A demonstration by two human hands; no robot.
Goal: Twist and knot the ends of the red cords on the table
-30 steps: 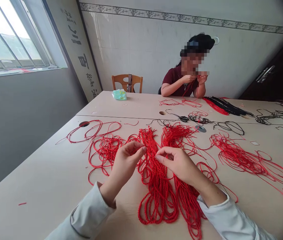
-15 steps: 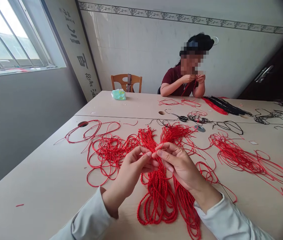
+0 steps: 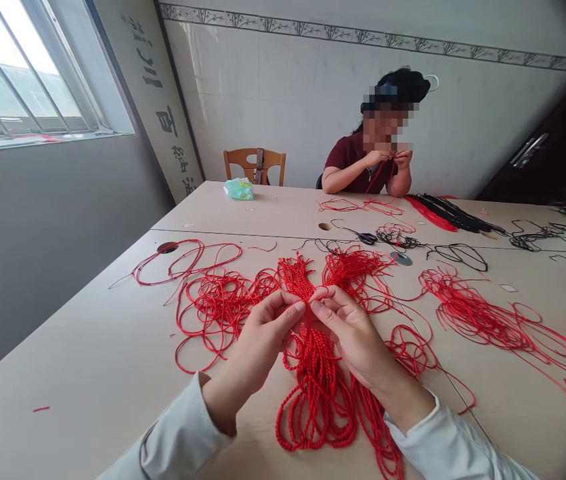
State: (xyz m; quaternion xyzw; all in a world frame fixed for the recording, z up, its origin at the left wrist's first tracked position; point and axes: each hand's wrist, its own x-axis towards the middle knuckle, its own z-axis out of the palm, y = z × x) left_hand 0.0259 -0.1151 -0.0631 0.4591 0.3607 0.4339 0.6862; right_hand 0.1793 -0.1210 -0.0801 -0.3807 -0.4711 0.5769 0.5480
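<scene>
My left hand (image 3: 270,330) and my right hand (image 3: 355,333) meet near the middle of the view, thumbs and forefingers pinched close together on a thin red cord (image 3: 319,292). A small loop of it shows at the right fingertips; the rest is hard to separate from the red behind. Below and behind my hands lies a bundle of twisted red ropes (image 3: 315,400) with looped lower ends. Beside it on the right is a bundle of thinner red cords (image 3: 357,265). Loose red cord (image 3: 220,300) lies tangled left of my hands.
Across the table (image 3: 103,333) a person (image 3: 350,163) holds red cord. Black-handled scissors (image 3: 367,238), black cords (image 3: 455,253) and a red-and-black bundle (image 3: 457,213) lie farther back. More red cord (image 3: 497,320) is at right, a green packet (image 3: 239,189) at back left.
My right hand has shifted slightly left and its fingers have changed position around the cord. The small loop at its fingertips shows more clearly. My left hand's lower fingers are more curled in.
</scene>
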